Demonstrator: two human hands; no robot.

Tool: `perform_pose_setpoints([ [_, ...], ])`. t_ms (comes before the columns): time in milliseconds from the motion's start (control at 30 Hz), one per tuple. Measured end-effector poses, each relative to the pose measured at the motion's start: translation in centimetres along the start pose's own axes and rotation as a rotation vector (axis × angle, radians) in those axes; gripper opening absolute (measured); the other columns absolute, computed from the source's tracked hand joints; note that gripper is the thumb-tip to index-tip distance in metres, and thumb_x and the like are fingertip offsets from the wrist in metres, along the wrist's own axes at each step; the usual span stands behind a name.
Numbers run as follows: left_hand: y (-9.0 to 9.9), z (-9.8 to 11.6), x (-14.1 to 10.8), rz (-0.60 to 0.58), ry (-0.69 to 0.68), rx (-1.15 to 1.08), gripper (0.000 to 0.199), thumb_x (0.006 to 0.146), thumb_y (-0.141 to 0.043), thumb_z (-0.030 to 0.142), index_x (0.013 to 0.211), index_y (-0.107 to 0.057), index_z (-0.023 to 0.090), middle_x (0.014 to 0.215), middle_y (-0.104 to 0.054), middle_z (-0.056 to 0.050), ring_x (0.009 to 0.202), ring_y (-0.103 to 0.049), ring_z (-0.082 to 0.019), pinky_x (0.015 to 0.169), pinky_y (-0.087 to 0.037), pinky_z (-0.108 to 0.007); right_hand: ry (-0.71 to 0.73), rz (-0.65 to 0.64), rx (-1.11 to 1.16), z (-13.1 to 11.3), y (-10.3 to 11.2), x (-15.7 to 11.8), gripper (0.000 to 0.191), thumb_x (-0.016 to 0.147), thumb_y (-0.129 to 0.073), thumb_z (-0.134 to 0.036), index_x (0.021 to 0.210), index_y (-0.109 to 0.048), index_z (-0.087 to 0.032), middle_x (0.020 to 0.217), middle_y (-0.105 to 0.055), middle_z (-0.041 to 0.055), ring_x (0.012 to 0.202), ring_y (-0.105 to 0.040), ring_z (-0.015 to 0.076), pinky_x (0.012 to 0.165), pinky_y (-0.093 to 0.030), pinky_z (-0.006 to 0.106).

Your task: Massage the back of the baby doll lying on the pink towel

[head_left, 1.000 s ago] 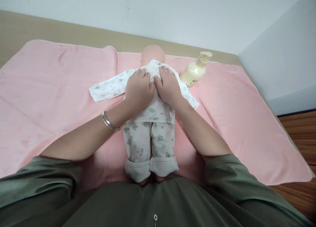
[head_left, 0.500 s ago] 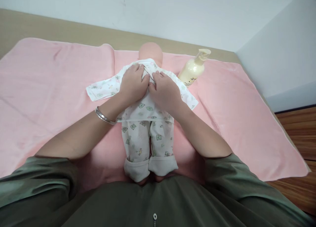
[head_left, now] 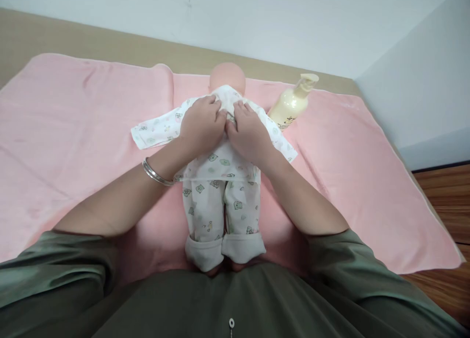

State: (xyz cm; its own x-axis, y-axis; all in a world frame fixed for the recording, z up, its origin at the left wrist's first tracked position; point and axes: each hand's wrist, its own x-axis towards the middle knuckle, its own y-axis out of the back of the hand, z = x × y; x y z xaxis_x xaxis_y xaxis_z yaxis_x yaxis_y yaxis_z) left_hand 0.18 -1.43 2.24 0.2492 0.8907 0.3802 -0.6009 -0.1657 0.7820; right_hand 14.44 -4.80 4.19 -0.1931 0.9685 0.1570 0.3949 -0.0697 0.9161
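A baby doll (head_left: 228, 76) lies on a pink blanket, dressed in a white printed top (head_left: 220, 169) and matching trousers (head_left: 240, 208) with cuffs folded up. My left hand (head_left: 204, 124), with a silver bangle at the wrist, is on the left of the doll's chest, its thumb and fingers closed on the top's cloth. On the right of the chest, my right hand (head_left: 249, 131) also has fingers and thumb on the cloth near the front opening. The two thumbs nearly meet at the middle. The doll's face is hidden from view.
A cream pump bottle (head_left: 292, 103) stands on the pink blanket (head_left: 91, 117) beside the doll's right-hand sleeve. The blanket covers a beige surface (head_left: 110, 39) against a pale wall. Reddish-brown wood shows at the far right.
The fingers of my right hand have shifted a little away from my left hand, and the neck cloth lies differently. The whole view has moved slightly.
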Motion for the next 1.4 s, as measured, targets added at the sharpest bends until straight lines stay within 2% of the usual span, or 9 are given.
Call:
perform_pose_setpoints([
  [133,-0.4,-1.6,1.1,0.007,0.023,0.028,0.028,0.102,-0.034,0.032,0.079,-0.048,0.024,0.103,-0.067,-0.012,0.108,-0.064,-0.030,0.102,-0.054,-0.052,0.086,0.076,-0.099,-2.0,0.1,-2.2,0.049,0.104,-0.041,-0.024,0.146,-0.055,-0.003,0.155,-0.054,0.0203,0.151,-0.045,0.0369,0.128,-0.038,0.057],
  [267,-0.5,-1.6,0.7,0.009,-0.019,0.014,0.029,0.103,-0.036,0.032,0.081,-0.052,0.024,0.101,-0.065,-0.011,0.108,-0.064,-0.029,0.104,-0.054,-0.051,0.108,0.056,-0.085,-1.2,0.1,-1.3,0.045,0.106,-0.035,-0.023,0.138,-0.062,-0.006,0.151,-0.060,0.0184,0.148,-0.050,0.0323,0.128,-0.040,0.053],
  [367,-0.3,-0.4,-0.5,-0.017,-0.048,-0.035,0.034,0.105,-0.035,0.039,0.090,-0.060,0.023,0.109,-0.065,-0.012,0.119,-0.060,-0.032,0.113,-0.048,-0.052,0.082,0.021,-0.009,0.5,0.1,0.6,0.049,0.109,-0.030,-0.029,0.148,-0.054,-0.010,0.161,-0.050,0.0139,0.155,-0.041,0.0272,0.133,-0.033,0.048],
  [533,-0.5,1.0,-1.9,0.009,-0.099,-0.022,0.035,0.106,-0.034,0.038,0.101,-0.063,0.020,0.119,-0.065,-0.015,0.128,-0.056,-0.035,0.116,-0.044,-0.055,-0.083,0.000,-0.021,1.3,-0.1,1.9,0.061,0.111,-0.029,-0.032,0.161,-0.030,0.003,0.171,-0.028,0.0193,0.163,-0.023,0.0302,0.137,-0.020,0.046],
  [667,-1.0,-0.6,-0.7,0.060,-0.124,0.008,0.032,0.105,-0.032,0.035,0.097,-0.061,0.022,0.114,-0.068,-0.013,0.121,-0.060,-0.032,0.108,-0.049,-0.051,-0.063,-0.006,-0.056,-0.2,-0.2,0.5,0.060,0.109,-0.031,-0.030,0.160,-0.035,0.002,0.169,-0.035,0.0189,0.161,-0.029,0.0315,0.136,-0.024,0.049],
  [867,-0.8,-1.9,0.9,-0.017,-0.060,0.117,0.028,0.104,-0.033,0.030,0.095,-0.057,0.021,0.108,-0.066,-0.011,0.109,-0.061,-0.029,0.099,-0.050,-0.051,0.031,0.051,-0.159,-1.6,-0.5,-1.3,0.057,0.106,-0.033,-0.024,0.153,-0.046,0.006,0.161,-0.047,0.0228,0.155,-0.040,0.0338,0.133,-0.031,0.049],
  [1033,-0.6,-0.7,-0.4,-0.005,-0.141,0.122,0.042,0.107,-0.025,0.036,0.111,-0.063,0.020,0.120,-0.065,-0.015,0.119,-0.060,-0.032,0.107,-0.048,-0.051,0.063,0.044,-0.066,0.5,-0.7,0.6,0.055,0.104,-0.032,-0.024,0.154,-0.047,-0.005,0.164,-0.046,0.0141,0.158,-0.037,0.0280,0.134,-0.032,0.047],
  [1200,-1.2,-0.6,-1.6,0.067,-0.229,0.024,0.044,0.108,-0.029,0.044,0.126,-0.061,0.020,0.135,-0.063,-0.016,0.133,-0.055,-0.033,0.117,-0.043,-0.051,0.067,0.083,-0.029,2.4,-1.0,2.4,0.048,0.106,-0.030,-0.024,0.143,-0.056,-0.010,0.159,-0.051,0.0128,0.155,-0.040,0.0275,0.133,-0.032,0.049],
  [1400,-1.3,-1.7,0.1,0.030,-0.165,-0.010,0.035,0.105,-0.030,0.032,0.104,-0.063,0.021,0.124,-0.067,-0.012,0.124,-0.059,-0.029,0.113,-0.046,-0.050,0.078,0.083,-0.087,0.5,-1.4,0.4,0.054,0.106,-0.031,-0.023,0.153,-0.044,0.000,0.164,-0.043,0.0206,0.156,-0.037,0.0336,0.133,-0.030,0.056],
])
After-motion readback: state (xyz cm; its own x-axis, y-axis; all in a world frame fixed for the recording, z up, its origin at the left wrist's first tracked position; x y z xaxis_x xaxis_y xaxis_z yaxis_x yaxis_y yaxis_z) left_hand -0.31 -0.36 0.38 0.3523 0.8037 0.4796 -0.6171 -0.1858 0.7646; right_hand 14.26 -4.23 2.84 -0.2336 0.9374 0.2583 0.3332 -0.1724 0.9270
